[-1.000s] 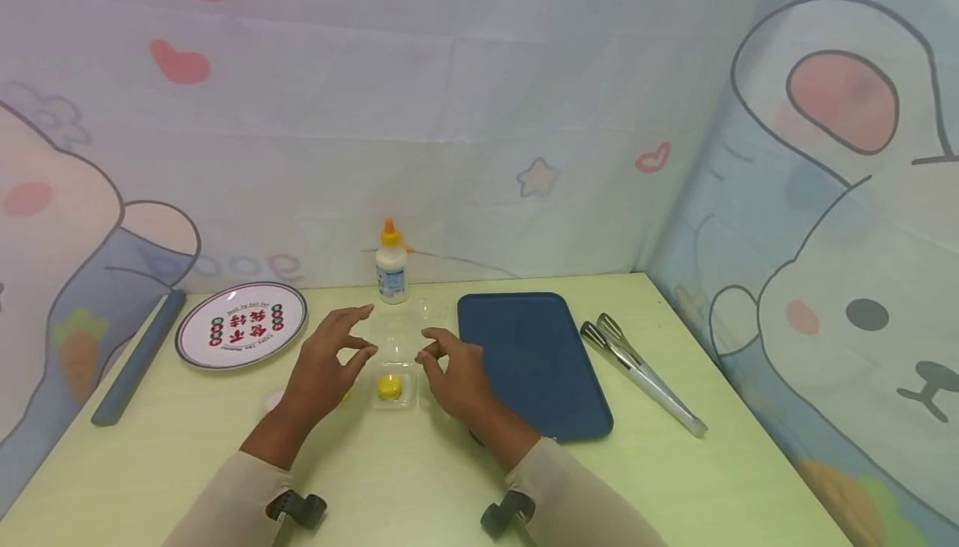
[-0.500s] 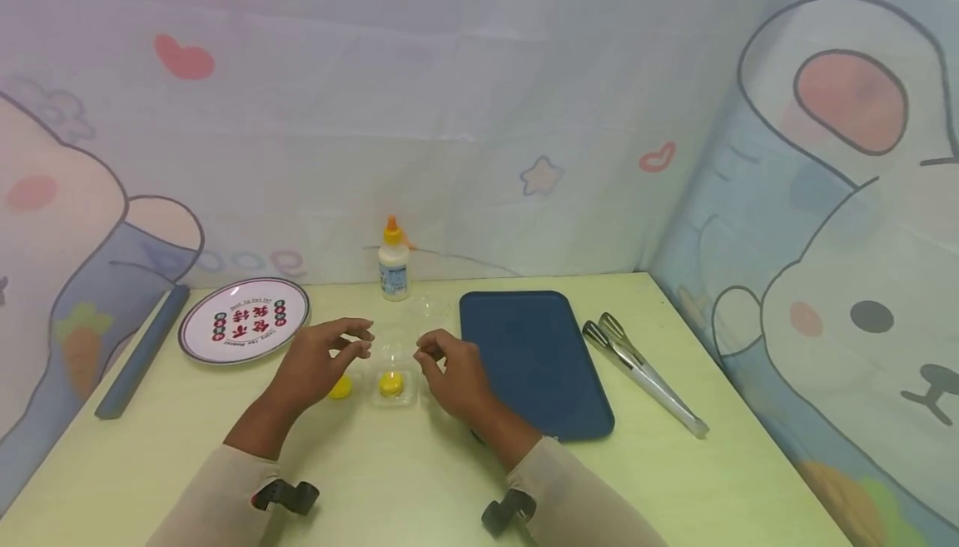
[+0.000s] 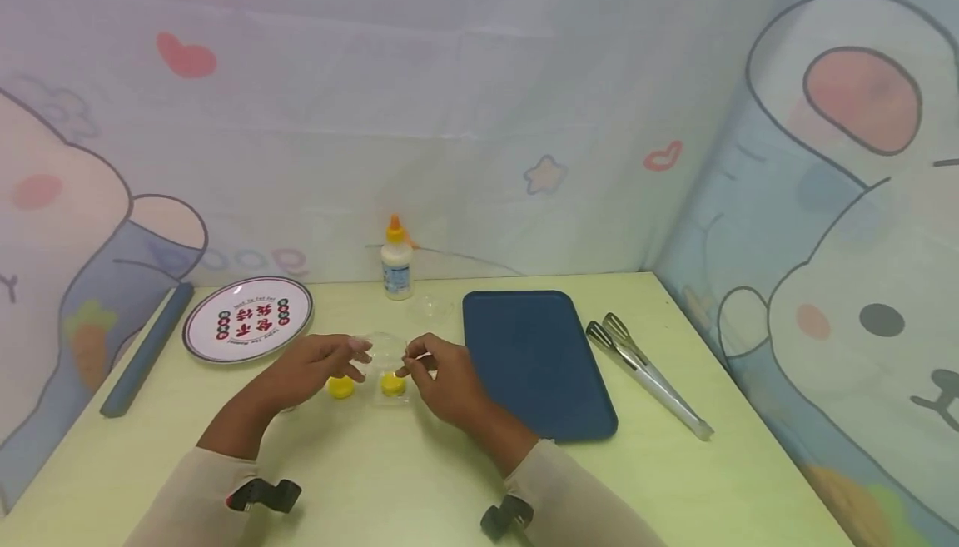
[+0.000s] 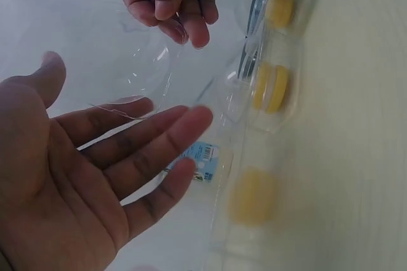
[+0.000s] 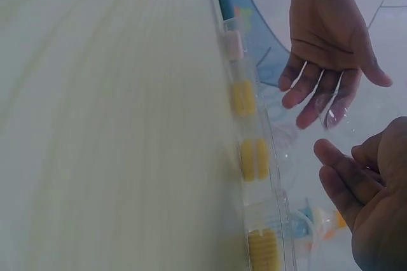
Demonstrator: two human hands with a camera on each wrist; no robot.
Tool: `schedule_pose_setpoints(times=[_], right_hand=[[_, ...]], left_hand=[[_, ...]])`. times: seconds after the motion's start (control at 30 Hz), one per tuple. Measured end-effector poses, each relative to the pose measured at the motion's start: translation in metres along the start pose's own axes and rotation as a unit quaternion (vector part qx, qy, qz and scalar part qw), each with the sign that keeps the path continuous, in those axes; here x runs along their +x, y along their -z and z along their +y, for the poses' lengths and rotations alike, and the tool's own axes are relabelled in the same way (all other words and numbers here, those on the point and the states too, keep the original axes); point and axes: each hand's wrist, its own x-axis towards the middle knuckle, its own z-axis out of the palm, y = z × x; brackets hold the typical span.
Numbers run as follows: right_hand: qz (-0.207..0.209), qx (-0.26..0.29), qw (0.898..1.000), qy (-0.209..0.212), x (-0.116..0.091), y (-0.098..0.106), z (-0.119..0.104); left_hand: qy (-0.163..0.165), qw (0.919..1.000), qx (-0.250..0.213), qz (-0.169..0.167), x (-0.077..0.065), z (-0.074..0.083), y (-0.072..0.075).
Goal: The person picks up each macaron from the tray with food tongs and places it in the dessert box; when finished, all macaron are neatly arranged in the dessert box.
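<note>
Above the row of macarons, my right hand [image 3: 449, 376] pinches the edge of a clear plastic dome [image 4: 127, 61] between thumb and fingers. My left hand [image 4: 108, 156] has its palm turned up and its fingers spread, the index fingertip right at the dome's rim. Just below both hands a yellow macaron [image 3: 392, 383] sits in a clear plastic holder [image 3: 391, 401]. To its left, partly below my left hand, is another yellow macaron [image 3: 340, 387]. A pink macaron [image 5: 234, 45] shows farther along the row in the right wrist view.
A dark blue tray [image 3: 539, 364] lies right of my hands, with metal tongs [image 3: 652, 380] beyond it. Behind stand a glue bottle [image 3: 397, 268] and another clear dome [image 3: 432, 305]. A printed plate [image 3: 247, 320] and a blue-grey roll [image 3: 147, 351] are at the left.
My left hand has lowered and its fingers have spread from their curved pose near the dome. My right hand has shifted slightly left, close over the yellow macaron.
</note>
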Motion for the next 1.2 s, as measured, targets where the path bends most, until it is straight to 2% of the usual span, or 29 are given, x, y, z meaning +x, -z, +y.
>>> schedule_pose_setpoints(times=[0.07,0.17,0.27,0.4,0.5,0.63,0.8,0.97,1.1,1.2], right_hand=[[0.0,-0.004,1.0,0.003,0.001,-0.001,-0.001],[-0.004,-0.014,1.0,0.009,0.002,-0.002,-0.004],[-0.021,-0.017,1.0,0.002,0.002,-0.003,-0.006],[-0.057,0.001,0.998,-0.01,0.002,-0.004,-0.005],[-0.076,0.006,0.997,-0.007,0.003,-0.006,-0.004],[-0.091,0.0,0.996,-0.004,0.006,-0.009,-0.006],[-0.11,-0.051,0.993,-0.014,0.007,-0.014,-0.012],[-0.118,-0.096,0.988,-0.029,0.008,-0.021,-0.016],[-0.117,-0.131,0.984,-0.017,0.009,-0.03,-0.017],[-0.115,-0.175,0.978,-0.018,0.011,-0.039,-0.018]], left_hand=[[-0.004,0.9998,-0.013,-0.016,-0.001,-0.002,0.002],[-0.019,0.9993,-0.026,-0.022,-0.003,-0.006,0.004],[-0.029,0.9992,-0.017,-0.02,-0.008,-0.009,0.006],[-0.026,0.9995,0.007,-0.016,-0.015,-0.01,0.01],[-0.025,0.9995,0.017,-0.008,-0.02,-0.012,0.013],[-0.042,0.9982,0.037,0.019,-0.024,-0.021,0.014],[-0.07,0.9947,0.061,0.044,-0.029,-0.031,0.015],[-0.077,0.9917,0.084,0.06,-0.031,-0.039,0.012],[-0.08,0.9883,0.11,0.069,-0.031,-0.046,0.009],[-0.077,0.987,0.121,0.073,-0.03,-0.049,0.009]])
